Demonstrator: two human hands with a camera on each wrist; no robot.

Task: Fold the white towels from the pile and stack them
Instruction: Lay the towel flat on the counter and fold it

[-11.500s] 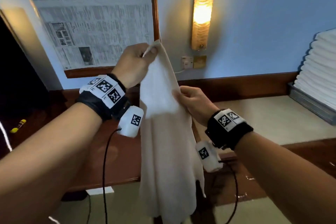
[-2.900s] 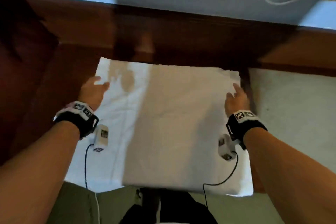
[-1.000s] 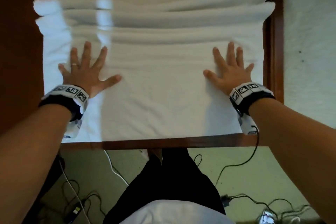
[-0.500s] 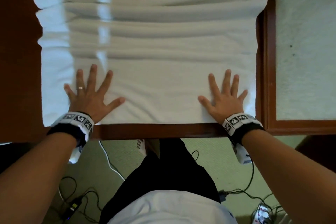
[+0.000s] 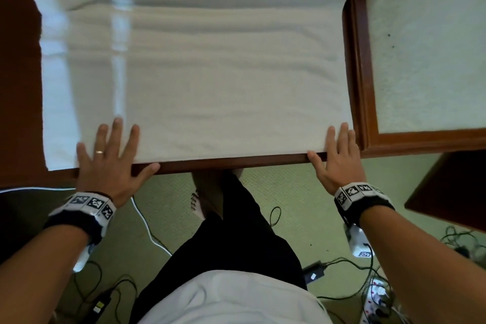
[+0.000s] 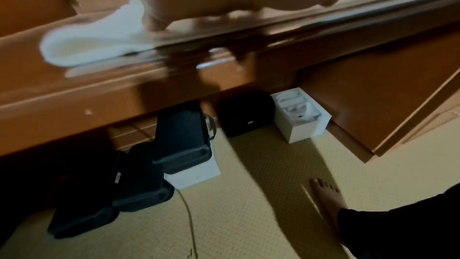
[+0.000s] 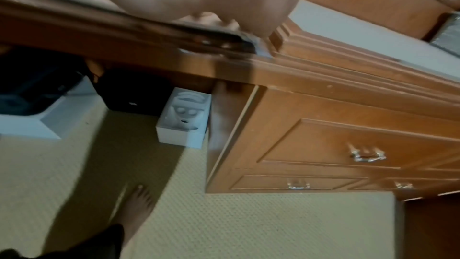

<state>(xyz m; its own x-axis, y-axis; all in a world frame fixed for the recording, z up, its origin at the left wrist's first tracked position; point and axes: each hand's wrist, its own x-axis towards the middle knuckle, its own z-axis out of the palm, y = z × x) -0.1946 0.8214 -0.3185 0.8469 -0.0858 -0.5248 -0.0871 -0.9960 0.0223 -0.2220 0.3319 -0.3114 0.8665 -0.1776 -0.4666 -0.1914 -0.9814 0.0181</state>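
White terry towel (image 5: 210, 81) lies spread across the glossy brown wooden desk (image 5: 236, 164). Left hand (image 5: 110, 163) and right hand (image 5: 339, 163), fingers splayed flat, holding nothing, press its near edge; smoothing should leave no ridges before folding.

We see a white towel (image 5: 210, 73) spread flat on the dark wooden desk (image 5: 236, 162), rippled toward its far side. Our left hand (image 5: 110, 163) lies flat, fingers splayed, on the towel's near left corner; our right hand (image 5: 339, 158) lies flat at the near right corner. Cables (image 5: 342, 263) trail across the green carpet (image 5: 302, 192) below.
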